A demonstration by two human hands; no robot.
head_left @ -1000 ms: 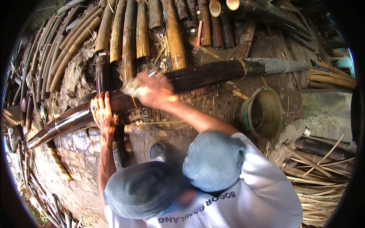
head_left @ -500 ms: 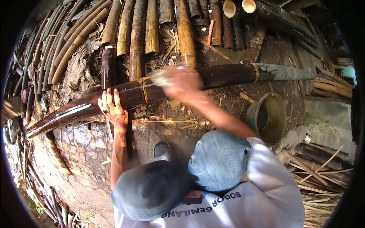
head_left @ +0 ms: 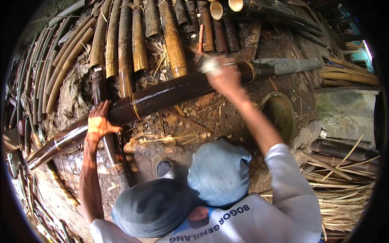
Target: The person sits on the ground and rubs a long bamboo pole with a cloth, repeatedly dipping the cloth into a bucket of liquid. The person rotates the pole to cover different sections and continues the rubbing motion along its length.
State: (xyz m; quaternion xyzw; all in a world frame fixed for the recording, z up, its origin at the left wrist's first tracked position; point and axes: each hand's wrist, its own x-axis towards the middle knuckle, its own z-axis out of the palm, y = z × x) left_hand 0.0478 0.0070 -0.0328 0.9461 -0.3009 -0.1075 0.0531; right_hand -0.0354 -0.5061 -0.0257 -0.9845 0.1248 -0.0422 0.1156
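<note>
A long, dark, wet bamboo pole (head_left: 170, 92) lies slantwise before me, from lower left to upper right. Its right end is paler and grey. My left hand (head_left: 98, 122) rests on the pole left of a yellowish joint ring, fingers laid over its top and thumb stretched out sideways. Farther right along the same pole, my right hand (head_left: 227, 81) is closed on a whitish pad (head_left: 212, 66); blur hides whether it is cloth or a scrubber. The pad is at the pole's upper side.
Several cut bamboo poles (head_left: 172, 38) lie side by side beyond the pole. A round bucket (head_left: 279, 115) stands right of my right forearm, near a mossy concrete block (head_left: 348, 117). Split bamboo strips (head_left: 344, 206) are heaped at lower right. Thinner poles (head_left: 40, 77) lie at far left.
My right hand has slid rightward along the pole with the whitish pad. My left hand stays near the same part of the pole, its thumb now spread. The whole view has shifted somewhat.
</note>
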